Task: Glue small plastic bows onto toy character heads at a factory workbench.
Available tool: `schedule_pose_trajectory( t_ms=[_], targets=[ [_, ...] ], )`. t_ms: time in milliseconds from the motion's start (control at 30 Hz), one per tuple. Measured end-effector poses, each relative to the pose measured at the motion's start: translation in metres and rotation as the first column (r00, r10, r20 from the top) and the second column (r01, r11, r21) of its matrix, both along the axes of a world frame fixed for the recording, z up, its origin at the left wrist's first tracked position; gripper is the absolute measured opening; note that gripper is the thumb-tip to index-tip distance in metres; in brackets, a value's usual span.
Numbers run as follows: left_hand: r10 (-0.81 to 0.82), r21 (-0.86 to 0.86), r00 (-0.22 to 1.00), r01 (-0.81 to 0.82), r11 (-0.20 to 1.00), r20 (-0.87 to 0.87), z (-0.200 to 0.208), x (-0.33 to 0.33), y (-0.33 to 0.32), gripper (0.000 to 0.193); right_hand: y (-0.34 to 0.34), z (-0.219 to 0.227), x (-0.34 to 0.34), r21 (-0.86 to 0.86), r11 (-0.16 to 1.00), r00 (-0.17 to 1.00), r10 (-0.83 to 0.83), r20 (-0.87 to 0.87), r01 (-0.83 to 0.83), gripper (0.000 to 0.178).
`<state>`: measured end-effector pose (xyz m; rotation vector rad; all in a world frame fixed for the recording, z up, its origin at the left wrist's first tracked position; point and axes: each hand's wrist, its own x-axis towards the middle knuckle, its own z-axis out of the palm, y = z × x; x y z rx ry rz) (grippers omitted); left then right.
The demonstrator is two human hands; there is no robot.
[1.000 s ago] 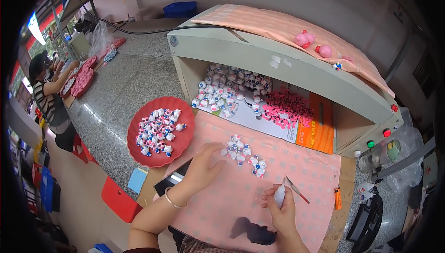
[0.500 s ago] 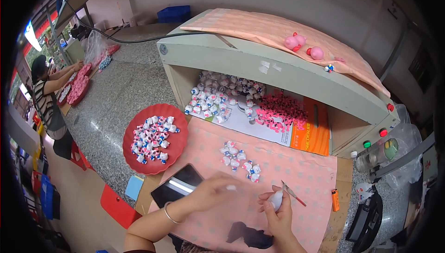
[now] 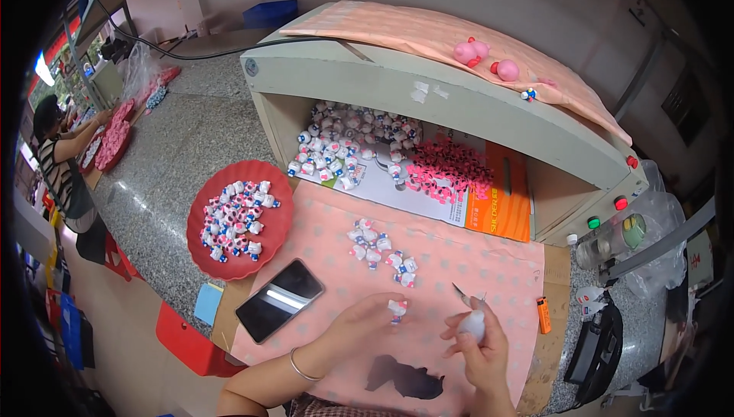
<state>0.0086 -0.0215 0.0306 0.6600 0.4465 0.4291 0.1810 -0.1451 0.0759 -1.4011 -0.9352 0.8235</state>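
Note:
My left hand (image 3: 365, 324), with a bracelet at its wrist, is closed at the fingertips on a small white figurine (image 3: 397, 308) with pink and blue parts. A little to the right, my right hand (image 3: 483, 348) grips a small rounded white bottle (image 3: 473, 326). A thin pointed metal tool (image 3: 460, 292) juts out from the same fingers; its handle is mostly hidden. Several similar figurines (image 3: 372, 243) lie on the pink cloth (image 3: 321, 222) beyond my hands. More of them fill a red scalloped bowl (image 3: 200, 243) to the left.
A phone (image 3: 280, 300) lies left of my hands, a dark cloth patch (image 3: 405, 379) near me. Ahead, a grey box-like booth (image 3: 336, 73) shelters white figurines and pink pieces (image 3: 447, 172). An orange lighter (image 3: 544, 315) is at right. A person (image 3: 65, 157) works far left.
The whole view has shifted slightly. My left hand, blurred before, has moved right toward my right hand and now shows the figurine clearly. The bottle and pointed tool stay in my right hand.

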Motion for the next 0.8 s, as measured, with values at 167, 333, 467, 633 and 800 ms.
schedule_pose_trajectory(
  t_ms=[167, 333, 467, 633, 800],
  targets=[
    [0.049, -0.119, 0.999, -0.046, 0.992, 0.017, 0.006, 0.0, 0.001, 0.033, -0.009, 0.012, 0.005, -0.042, 0.994, 0.994, 0.103, 0.032, -0.101, 0.031],
    [0.063, -0.103, 0.997, -0.068, 0.992, -0.052, 0.011, 0.0, 0.001, 0.036, 0.005, -0.01, -0.011, -0.074, 0.997, 0.964, -0.03, -0.263, 0.011, 0.024],
    [0.069, -0.083, 0.994, -0.077, 0.994, -0.09, 0.01, 0.001, 0.002, 0.038, 0.012, -0.017, -0.012, 0.039, 0.997, 0.971, -0.052, -0.235, 0.063, 0.021],
    [0.096, -0.072, 0.99, -0.104, 0.992, -0.107, 0.007, 0.002, 0.005, 0.038, 0.014, -0.026, -0.013, 0.144, 0.971, 0.979, -0.2, 0.035, 0.193, 0.019],
    [0.105, -0.092, 0.989, -0.115, 0.989, -0.107, 0.005, 0.002, 0.005, 0.038, 0.011, -0.031, -0.013, 0.147, 0.976, 0.953, -0.192, 0.233, 0.16, 0.017]
  ],
)
